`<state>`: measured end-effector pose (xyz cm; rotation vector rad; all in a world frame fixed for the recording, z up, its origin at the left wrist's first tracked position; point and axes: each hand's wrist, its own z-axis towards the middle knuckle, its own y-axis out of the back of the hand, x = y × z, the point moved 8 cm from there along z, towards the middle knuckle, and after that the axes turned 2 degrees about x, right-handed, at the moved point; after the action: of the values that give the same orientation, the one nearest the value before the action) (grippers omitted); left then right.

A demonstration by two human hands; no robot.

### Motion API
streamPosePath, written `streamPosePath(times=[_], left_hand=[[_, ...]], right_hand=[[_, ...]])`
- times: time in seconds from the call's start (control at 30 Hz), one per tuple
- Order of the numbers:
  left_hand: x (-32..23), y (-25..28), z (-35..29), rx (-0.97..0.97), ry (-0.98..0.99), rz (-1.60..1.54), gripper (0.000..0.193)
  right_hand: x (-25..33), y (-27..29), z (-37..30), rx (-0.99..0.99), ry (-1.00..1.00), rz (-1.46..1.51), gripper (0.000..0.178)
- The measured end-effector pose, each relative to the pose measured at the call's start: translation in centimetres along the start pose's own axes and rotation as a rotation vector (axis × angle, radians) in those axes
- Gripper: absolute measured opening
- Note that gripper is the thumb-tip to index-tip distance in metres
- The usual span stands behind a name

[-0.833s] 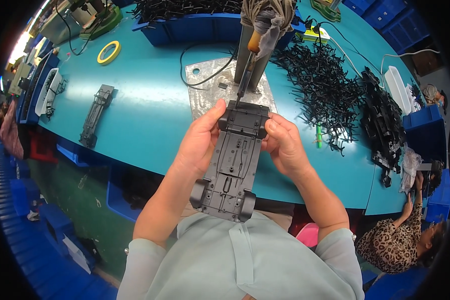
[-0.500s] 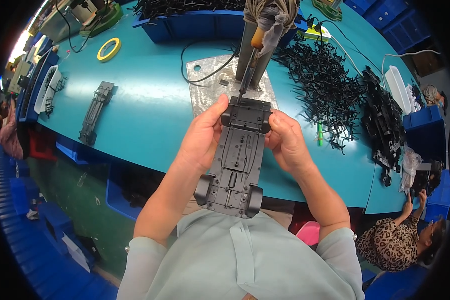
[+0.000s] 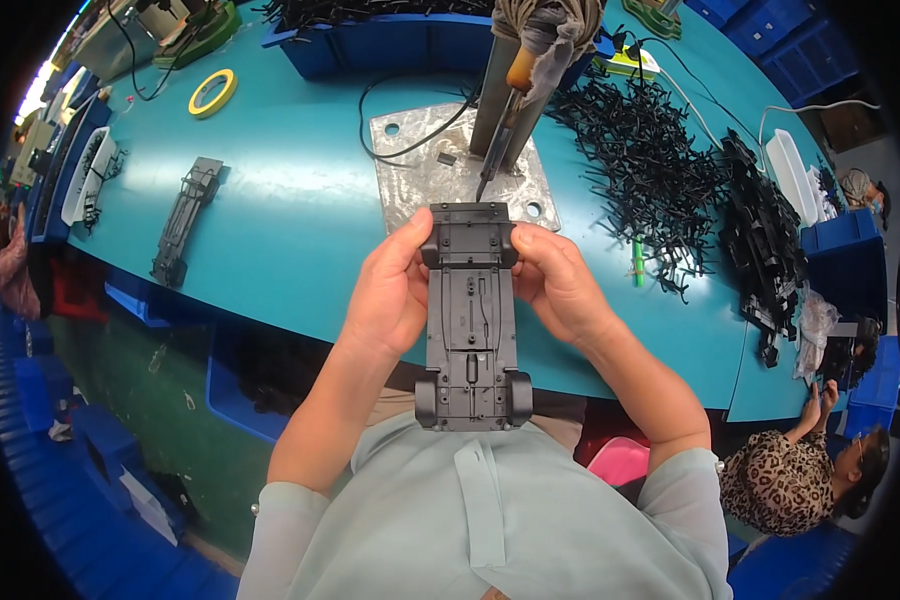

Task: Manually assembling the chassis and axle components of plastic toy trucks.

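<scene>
A black plastic toy car chassis (image 3: 472,320) is held up in front of me by its far end, long side pointing away. My left hand (image 3: 395,285) grips its left edge, thumb on top near the far wheel arch. On the opposite edge my right hand (image 3: 560,280) holds it the same way; the fingers of both hands are partly hidden beneath. Just beyond the chassis's far end is the tip of a soldering iron (image 3: 495,150) with an orange handle, fixed to an upright metal post. Whether the tip touches the plastic I cannot tell.
The post stands on a metal plate (image 3: 415,170). Another chassis (image 3: 187,220) and a yellow tape roll (image 3: 213,93) lie left. Right are a heap of thin black parts (image 3: 645,160) and stacked black parts (image 3: 760,240). A blue bin (image 3: 380,45) stands behind; a co-worker (image 3: 795,470) sits right.
Both hands have shifted the chassis slightly left and straightened it from its tilt. Its far end has moved a little nearer to me, away from the iron's tip.
</scene>
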<state>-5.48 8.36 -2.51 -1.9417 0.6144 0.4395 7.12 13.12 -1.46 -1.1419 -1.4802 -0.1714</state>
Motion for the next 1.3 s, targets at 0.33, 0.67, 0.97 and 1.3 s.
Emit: streamPosePath(times=[0.33,0.67,0.97,1.3], left_hand=[[-1.0,0.9,-0.2,-0.049,-0.075,-0.005,0.029],[-1.6,0.4,-0.2,-0.042,-0.099,-0.012,0.027],[-1.4,0.7,0.0,-0.017,-0.084,-0.051,0.029],[-1.1,0.8,0.2,-0.016,-0.059,-0.093,0.032]], right_hand=[[-0.6,-0.6,1.1,0.0,0.028,0.019,0.033],[0.0,-0.6,1.4,-0.004,0.051,0.046,0.033],[-0.1,-0.5,1.4,-0.004,0.059,0.061,0.033],[0.4,-0.8,1.6,-0.034,0.058,0.007,0.03]])
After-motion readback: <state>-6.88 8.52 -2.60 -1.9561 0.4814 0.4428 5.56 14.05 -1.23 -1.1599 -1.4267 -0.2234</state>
